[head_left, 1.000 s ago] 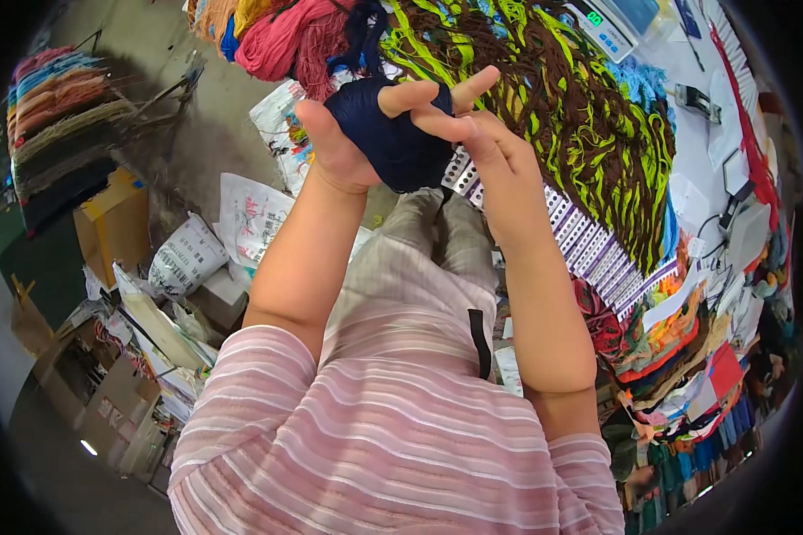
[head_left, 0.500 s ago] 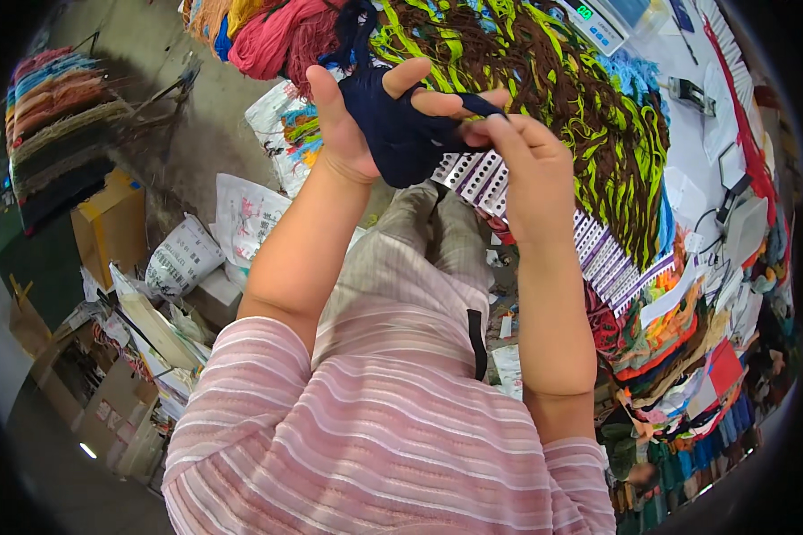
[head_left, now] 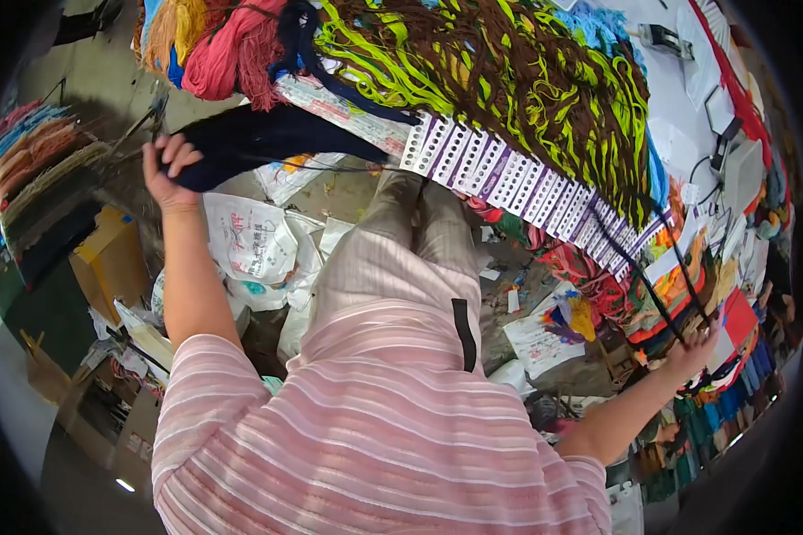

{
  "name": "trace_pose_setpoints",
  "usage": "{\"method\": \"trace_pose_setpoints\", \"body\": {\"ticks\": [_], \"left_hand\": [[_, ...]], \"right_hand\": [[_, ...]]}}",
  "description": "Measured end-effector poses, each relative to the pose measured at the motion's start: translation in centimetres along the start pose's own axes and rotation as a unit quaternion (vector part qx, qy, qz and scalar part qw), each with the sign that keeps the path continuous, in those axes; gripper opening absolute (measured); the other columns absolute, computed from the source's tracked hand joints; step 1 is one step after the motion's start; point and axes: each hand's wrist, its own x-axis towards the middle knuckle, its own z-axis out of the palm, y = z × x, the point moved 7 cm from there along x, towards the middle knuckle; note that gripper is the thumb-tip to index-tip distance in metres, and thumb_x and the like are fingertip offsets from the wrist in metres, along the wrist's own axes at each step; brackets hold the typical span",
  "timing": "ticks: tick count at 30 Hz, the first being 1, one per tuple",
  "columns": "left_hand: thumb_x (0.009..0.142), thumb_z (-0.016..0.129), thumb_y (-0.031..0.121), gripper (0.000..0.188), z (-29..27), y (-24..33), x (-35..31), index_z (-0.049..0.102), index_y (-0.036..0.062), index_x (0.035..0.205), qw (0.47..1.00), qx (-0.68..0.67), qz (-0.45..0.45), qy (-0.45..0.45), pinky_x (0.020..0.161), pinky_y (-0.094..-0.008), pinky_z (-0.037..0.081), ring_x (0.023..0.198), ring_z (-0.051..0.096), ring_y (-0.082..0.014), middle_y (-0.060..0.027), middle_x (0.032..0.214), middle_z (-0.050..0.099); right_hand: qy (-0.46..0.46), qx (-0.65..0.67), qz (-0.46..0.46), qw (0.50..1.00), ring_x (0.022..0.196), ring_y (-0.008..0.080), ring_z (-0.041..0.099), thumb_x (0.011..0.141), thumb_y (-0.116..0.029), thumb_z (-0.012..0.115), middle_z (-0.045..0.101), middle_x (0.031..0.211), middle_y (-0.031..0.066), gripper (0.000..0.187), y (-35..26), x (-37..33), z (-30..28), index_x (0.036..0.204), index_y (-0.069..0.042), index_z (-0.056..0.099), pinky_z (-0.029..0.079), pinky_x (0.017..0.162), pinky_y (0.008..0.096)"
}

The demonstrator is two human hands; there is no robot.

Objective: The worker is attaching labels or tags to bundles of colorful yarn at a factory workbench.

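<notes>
At upper left of the frame the left hand (head_left: 168, 169) is closed on a dark blue yarn bundle (head_left: 268, 138), its long axis running rightward. The right hand (head_left: 691, 348), lower right, pinches a dark strand (head_left: 638, 267).

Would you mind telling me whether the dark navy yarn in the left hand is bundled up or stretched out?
Stretched out. The left hand grips one end of the navy yarn, which runs in a long hank toward the punched sample card.

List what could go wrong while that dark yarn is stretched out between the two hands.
The dark strands held by the right hand run beneath the hanging brown-and-green yarn and could snag there. The left hand grips the navy yarn bundle only at its end, so loops might slip loose.
</notes>
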Motion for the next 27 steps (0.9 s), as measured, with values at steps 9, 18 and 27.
{"method": "trace_pose_setpoints", "body": {"ticks": [9, 18, 27], "left_hand": [[0.086, 0.058, 0.016, 0.028, -2.5, -30.2, 6.8, 0.062, 0.0005, 0.109, 0.869, 0.400, -0.268, 0.110, 0.055, -0.0199, 0.037, 0.054, 0.041, -0.0072, -0.0051, 0.097, 0.067], [0.084, 0.056, 0.020, 0.024, -4.0, -35.9, 7.7, 0.067, 0.0119, 0.103, 0.656, 0.689, -0.301, 0.068, 0.057, -0.0263, 0.046, 0.057, 0.055, -0.0088, -0.0032, 0.074, 0.064], [0.089, 0.055, 0.030, 0.022, -4.1, -36.4, 8.7, 0.066, 0.0113, 0.093, 0.647, 0.705, -0.283, -0.064, 0.062, -0.0256, 0.045, 0.063, 0.058, -0.0102, -0.0013, 0.071, 0.063]], "right_hand": [[-0.360, -0.241, -0.273, 0.859, 0.063, 0.0111, 0.058, 0.087, -0.017, 0.051, 0.067, 0.084, 0.0031, 0.028, 21.2, -15.2, 28.7, 0.109, -0.010, 0.066, 0.047, 0.059, 0.0261], [-0.416, -0.317, -0.069, 0.850, 0.075, 0.0275, 0.062, 0.075, -0.024, 0.068, 0.064, 0.077, 0.0097, 0.017, 27.1, -26.6, 37.6, 0.077, -0.008, 0.069, 0.048, 0.066, 0.0373], [-0.433, -0.218, -0.236, 0.842, 0.075, 0.0189, 0.063, 0.079, -0.009, 0.063, 0.064, 0.090, 0.0072, 0.013, 25.1, -28.4, 35.8, 0.089, -0.004, 0.069, 0.048, 0.069, 0.0278]]}}
